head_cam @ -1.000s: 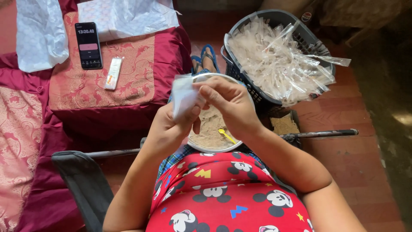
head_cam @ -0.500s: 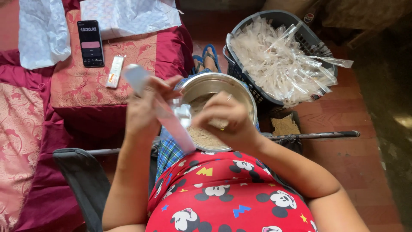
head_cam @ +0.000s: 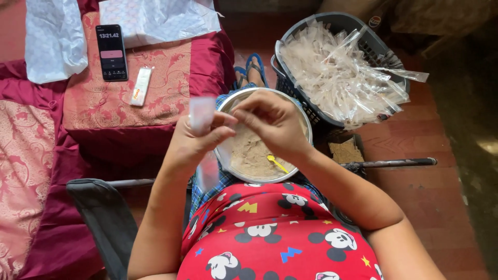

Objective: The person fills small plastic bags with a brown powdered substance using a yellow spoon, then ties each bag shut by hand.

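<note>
head view: left hand (head_cam: pixel 194 140) grips a small clear plastic pouch (head_cam: pixel 202 116); right hand (head_cam: pixel 272 122) pinches its edge just beside, above the powder bowl (head_cam: pixel 306 127).

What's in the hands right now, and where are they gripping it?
A thin clear plastic pouch: the left hand pinches it below its top; the right hand fingers meet it at the thumb side.

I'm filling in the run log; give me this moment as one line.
left hand: holds small clear plastic pouch | right hand: fingers at pouch, over round metal bowl of tan powder | yellow spoon: in powder
</note>
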